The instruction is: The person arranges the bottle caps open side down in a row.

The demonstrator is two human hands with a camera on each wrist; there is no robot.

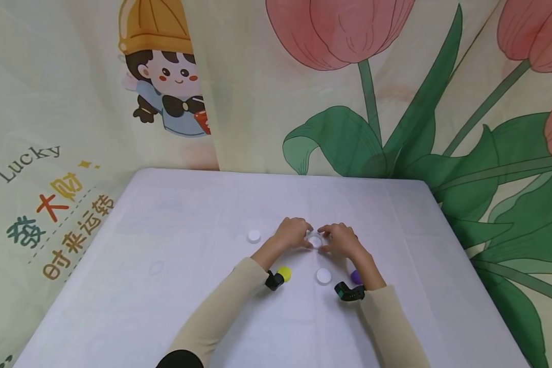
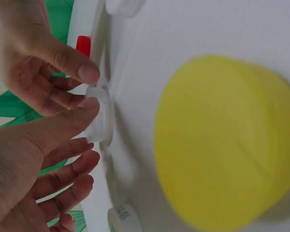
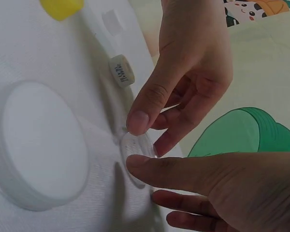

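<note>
Both hands meet around a small clear round plastic case [image 1: 315, 241] with a whitish middle, low over the white table. My left hand [image 1: 294, 232] pinches its left side, thumb at the near rim and fingers behind. On the opposite side my right hand [image 1: 341, 239] grips it the same way. In the right wrist view the case's ridged, see-through rim shows between the two thumbs. The left wrist view shows the clear case [image 2: 105, 116] edge-on, partly hidden by the left thumb. A red piece [image 2: 83, 45] lies just beyond the right hand.
Nearer the body are a yellow round lid [image 1: 283, 274], a white round lid [image 1: 323, 276] and a purple one [image 1: 356, 277], partly hidden by the right wrist. Another white round piece [image 1: 254, 236] lies farther left. A small white roll with printed markings [image 3: 121, 71] stands near the left hand.
</note>
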